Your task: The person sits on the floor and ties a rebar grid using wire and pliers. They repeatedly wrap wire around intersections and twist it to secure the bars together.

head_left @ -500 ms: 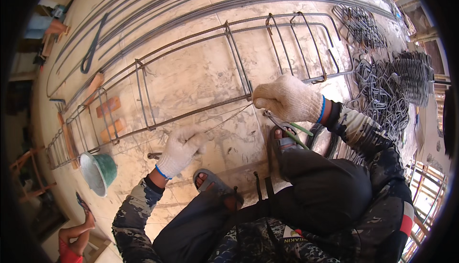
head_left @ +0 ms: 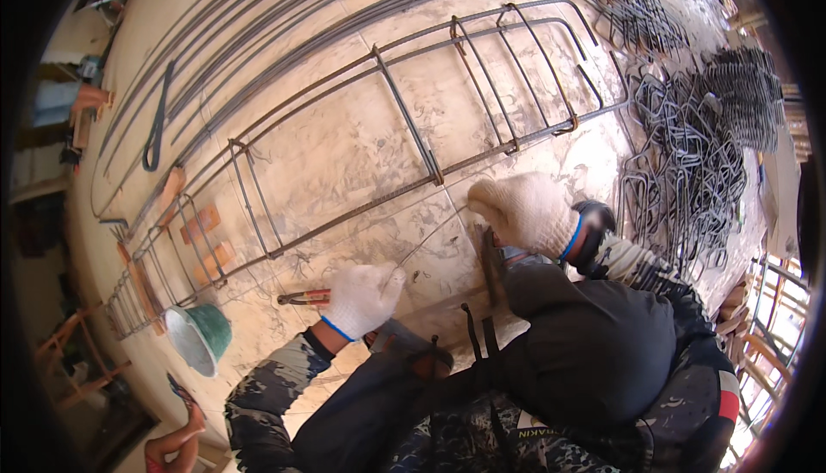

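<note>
Both my hands wear off-white knit gloves with blue cuffs. My left hand is closed on a thin tie wire, just above my sandalled foot. The wire rises to the right, to my right hand, whose closed fingers grip its other part. Above the hands lies a long rebar cage with bent stirrups across it. A stirrup meets the near bar a little up and left of my right hand. Red-handled pliers lie on the floor beside my left hand, partly hidden by it.
Long straight bars run along the far side. Heaps of bent stirrups lie at right. A green bucket stands at left near orange bricks. Another person's leg shows lower left.
My right hand has drawn away from the near bar and its stirrup. My left hand has moved right and its fingers have closed tighter. The green-handled tool near my right foot is now hidden.
</note>
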Tool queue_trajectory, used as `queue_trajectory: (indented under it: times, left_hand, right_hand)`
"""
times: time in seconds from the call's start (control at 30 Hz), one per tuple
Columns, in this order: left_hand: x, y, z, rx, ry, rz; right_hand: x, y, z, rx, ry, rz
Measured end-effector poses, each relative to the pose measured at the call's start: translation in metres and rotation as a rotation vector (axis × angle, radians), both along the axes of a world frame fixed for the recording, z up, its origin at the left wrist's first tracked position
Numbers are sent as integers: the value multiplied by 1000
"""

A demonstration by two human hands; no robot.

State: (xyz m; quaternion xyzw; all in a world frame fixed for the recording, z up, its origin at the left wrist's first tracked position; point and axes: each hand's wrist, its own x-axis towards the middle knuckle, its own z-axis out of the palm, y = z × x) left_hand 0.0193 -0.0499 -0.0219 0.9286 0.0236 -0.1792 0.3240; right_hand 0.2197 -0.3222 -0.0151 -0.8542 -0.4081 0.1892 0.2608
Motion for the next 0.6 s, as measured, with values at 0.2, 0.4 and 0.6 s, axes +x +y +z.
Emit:
queue_trajectory:
  times: [0.2,0.4,0.6]
  left_hand:
    - [39,7,-17,-1,75,10]
    - [71,-40,-23,-238,18,-81]
    - [51,-121,-49,-667,426,540]
  right_hand:
    - [-10,-30,-43,-4,97,-146]
    - [9,-58,-44,-5,154,34]
    - [-5,-45,-58,136,138,-51]
